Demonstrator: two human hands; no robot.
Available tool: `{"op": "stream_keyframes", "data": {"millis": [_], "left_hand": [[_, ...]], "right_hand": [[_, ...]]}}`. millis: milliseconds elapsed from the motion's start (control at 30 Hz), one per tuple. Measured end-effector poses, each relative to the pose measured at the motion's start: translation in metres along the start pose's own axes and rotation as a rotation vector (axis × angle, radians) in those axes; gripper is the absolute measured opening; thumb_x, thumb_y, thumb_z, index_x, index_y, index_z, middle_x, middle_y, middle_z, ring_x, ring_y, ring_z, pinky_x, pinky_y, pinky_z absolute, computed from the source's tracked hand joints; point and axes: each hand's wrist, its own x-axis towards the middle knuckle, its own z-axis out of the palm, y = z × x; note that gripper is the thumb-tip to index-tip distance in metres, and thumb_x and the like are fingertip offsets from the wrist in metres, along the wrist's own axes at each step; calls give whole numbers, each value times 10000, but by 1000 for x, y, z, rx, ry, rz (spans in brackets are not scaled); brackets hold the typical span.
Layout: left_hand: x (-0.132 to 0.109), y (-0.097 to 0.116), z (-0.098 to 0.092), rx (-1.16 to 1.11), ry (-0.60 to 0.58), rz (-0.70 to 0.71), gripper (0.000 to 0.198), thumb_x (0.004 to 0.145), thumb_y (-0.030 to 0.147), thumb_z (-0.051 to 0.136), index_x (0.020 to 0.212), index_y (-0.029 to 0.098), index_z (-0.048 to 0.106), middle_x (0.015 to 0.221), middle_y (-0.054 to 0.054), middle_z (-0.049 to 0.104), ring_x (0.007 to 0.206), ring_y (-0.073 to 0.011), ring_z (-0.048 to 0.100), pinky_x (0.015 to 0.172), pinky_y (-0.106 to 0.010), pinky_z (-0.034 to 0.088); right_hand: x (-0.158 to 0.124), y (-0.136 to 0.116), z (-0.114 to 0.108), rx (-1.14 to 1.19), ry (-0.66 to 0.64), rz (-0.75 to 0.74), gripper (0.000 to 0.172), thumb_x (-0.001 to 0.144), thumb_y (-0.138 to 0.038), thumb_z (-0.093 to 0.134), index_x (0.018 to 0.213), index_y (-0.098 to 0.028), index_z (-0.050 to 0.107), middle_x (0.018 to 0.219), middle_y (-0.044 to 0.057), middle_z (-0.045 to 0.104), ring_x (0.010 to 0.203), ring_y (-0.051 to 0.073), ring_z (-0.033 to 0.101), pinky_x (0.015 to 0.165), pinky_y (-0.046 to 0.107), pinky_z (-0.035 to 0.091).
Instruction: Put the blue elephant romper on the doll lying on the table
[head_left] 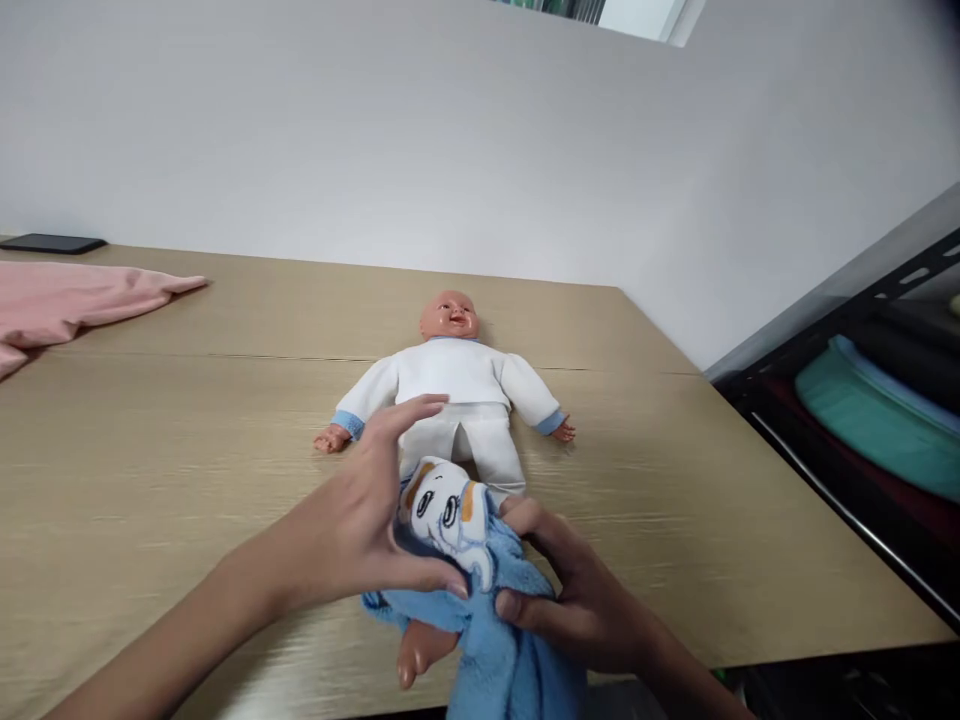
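A baby doll [454,385] in a white suit with blue cuffs lies on its back on the wooden table [187,440], head toward the wall. A blue fleece garment [501,640] with a white cartoon animal face [444,507] covers its legs; one bare foot [416,655] sticks out near the front edge. My left hand [360,520] pinches the garment's edge with the thumb, its fingers arched over the animal face. On the right side my right hand [577,595] has its fingers closed on the blue fabric.
A pink cloth [67,300] lies at the table's far left, with a black phone [51,243] behind it by the white wall. To the right stands a dark shelf rack [840,420] holding a teal basin [877,425].
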Motion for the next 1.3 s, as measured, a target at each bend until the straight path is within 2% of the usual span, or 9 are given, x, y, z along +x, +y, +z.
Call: {"op": "stream_keyframes", "data": {"millis": [133, 267, 400, 533, 733, 867, 1067, 1167, 1300], "left_hand": [[46, 24, -5, -222, -503, -53, 636, 732, 599, 1002, 1179, 244, 720, 1075, -13, 732, 953, -231, 692, 773, -290, 538], [64, 18, 5, -413, -715, -134, 457, 790, 477, 970, 825, 204, 606, 711, 77, 505, 650, -105, 451, 549, -225, 333], [63, 2, 15, -566, -704, -46, 319, 943, 435, 821, 953, 203, 603, 849, 44, 524, 777, -130, 490, 668, -219, 423], [59, -7, 21, -635, -637, -24, 288, 1003, 435, 739, 1152, 208, 643, 1088, -27, 654, 1035, -214, 610, 917, -292, 520], [57, -14, 34, -815, -834, -116, 581, 762, 517, 998, 1176, 227, 712, 997, -25, 702, 901, -220, 662, 799, -309, 572], [56, -25, 42, -791, -839, -140, 502, 632, 437, 1083, 863, 193, 710, 825, 22, 642, 748, -158, 580, 674, -243, 529], [56, -29, 41, -860, -704, -70, 447, 889, 439, 918, 1225, 220, 722, 1128, -33, 762, 1067, -227, 705, 1002, -335, 577], [55, -28, 40, -824, -636, -74, 490, 985, 501, 818, 1378, 231, 708, 1312, -88, 783, 1271, -274, 704, 1196, -445, 515], [54, -31, 42, -863, -654, -47, 576, 1034, 620, 717, 1431, 203, 711, 1417, -130, 771, 1335, -282, 703, 1238, -475, 502]], "right_hand": [[-1, -15, -2, -74, 100, 20, 310, 969, -480, 823, 1002, -249, 618, 926, -19, 657, 846, 174, 604, 796, 285, 486], [-1, -32, -12, -177, 141, 136, 279, 971, -484, 816, 958, -241, 679, 781, -41, 624, 702, 152, 557, 665, 263, 450], [-10, -37, -34, -149, -74, 252, 363, 891, -567, 882, 1077, -259, 839, 1157, 63, 809, 1045, 288, 741, 870, 351, 583], [-18, -21, -49, 12, -103, 245, 538, 885, -597, 885, 1327, -298, 818, 1541, 105, 693, 1435, 383, 627, 1170, 496, 522], [-12, -7, -49, 240, 13, 366, 482, 1007, -652, 733, 1257, -240, 763, 1091, 60, 774, 1036, 246, 731, 919, 348, 605], [-10, -26, -53, 88, -171, 359, 528, 888, -605, 886, 1241, -222, 795, 1078, 55, 785, 997, 249, 731, 872, 326, 608], [-9, -33, -50, 38, -186, 188, 508, 972, -495, 839, 1430, -289, 765, 1459, 102, 752, 1418, 316, 661, 1247, 495, 489], [-6, -24, -45, 159, -157, 260, 580, 1068, -527, 706, 1588, -280, 632, 1501, 110, 728, 1447, 292, 648, 1265, 509, 482], [-5, -25, -40, 192, -202, 365, 598, 974, -614, 792, 1448, -253, 744, 1315, 87, 809, 1238, 295, 751, 1076, 447, 629]]}}
